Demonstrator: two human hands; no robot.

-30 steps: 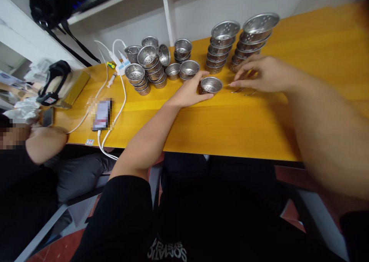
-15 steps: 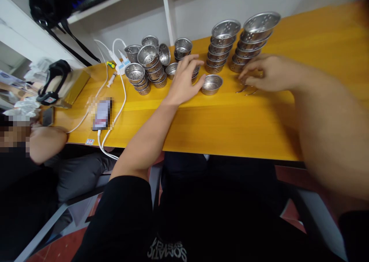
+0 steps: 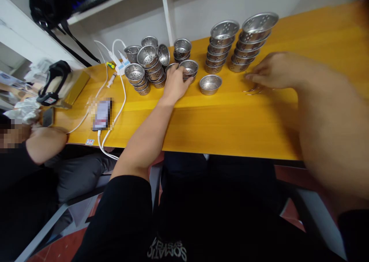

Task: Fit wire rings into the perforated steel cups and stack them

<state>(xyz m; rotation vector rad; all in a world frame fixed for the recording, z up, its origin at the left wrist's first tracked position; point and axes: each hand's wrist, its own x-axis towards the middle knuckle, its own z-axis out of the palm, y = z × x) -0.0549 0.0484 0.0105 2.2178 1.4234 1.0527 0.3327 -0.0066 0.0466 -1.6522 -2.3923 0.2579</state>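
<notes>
— Where was the small strainer cup (image 3: 188, 67) your left hand (image 3: 175, 83) went for?

— Right under your fingertips, standing upright on the tabletop (image 3: 219, 120) with your fingers curled over its near rim. I could not tell whether that grip had closed on it or only rested against it.

— And the loose cup (image 3: 210, 84)?

— Just to the right of that hand, apart from it, open side up.

— Your right hand (image 3: 272, 70)?

— It hovered low, fingers pinched together over the thin wire handles (image 3: 253, 90) lying on the tabletop; blur hid whether it held one.

— What lay beyond?

— Two tall stacks of wide strainer bowls (image 3: 239, 43) stood past both hands, between them. A cluster of small cups (image 3: 147, 66) sat left of your left hand, with a phone (image 3: 101, 114) and white cables (image 3: 115, 100) farther left.
</notes>
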